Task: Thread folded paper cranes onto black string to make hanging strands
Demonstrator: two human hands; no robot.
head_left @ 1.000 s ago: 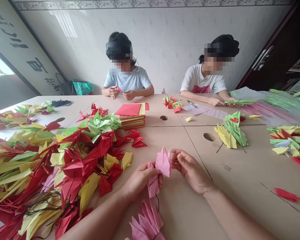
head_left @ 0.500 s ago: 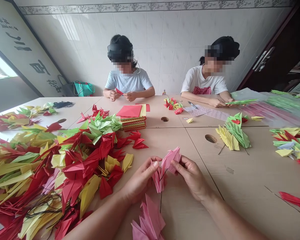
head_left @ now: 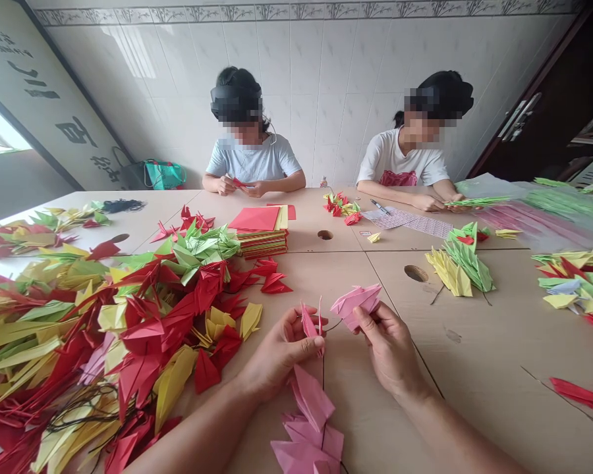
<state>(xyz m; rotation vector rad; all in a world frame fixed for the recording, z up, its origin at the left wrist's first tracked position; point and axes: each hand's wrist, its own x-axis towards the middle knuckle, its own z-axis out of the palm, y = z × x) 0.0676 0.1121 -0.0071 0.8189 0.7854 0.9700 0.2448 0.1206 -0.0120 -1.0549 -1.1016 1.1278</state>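
My right hand (head_left: 388, 342) pinches a pink folded paper crane (head_left: 356, 304) between thumb and fingers, above the table. A dark cord (head_left: 334, 325) runs from it towards my left hand (head_left: 289, 352), which is closed on another pink paper crane (head_left: 309, 324) seen nearly edge-on. Below my left hand hang or lie several more pink cranes (head_left: 312, 400) on the same string; whether they touch the table I cannot tell. To the left of my left hand spreads a big heap of red, yellow and green folded cranes (head_left: 143, 329).
A stack of red and yellow paper squares (head_left: 263, 238) stands beyond my hands. Yellow and green strung cranes (head_left: 459, 266) lie to the right, near a round table hole (head_left: 416, 273). A red bundle (head_left: 578, 392) rests far right. Two people (head_left: 252, 158) sit opposite, their hands busy with paper.
My right hand has drawn its pink crane to the right, away from my left hand, baring the cord between them. The hanging pink cranes have shifted up and right.
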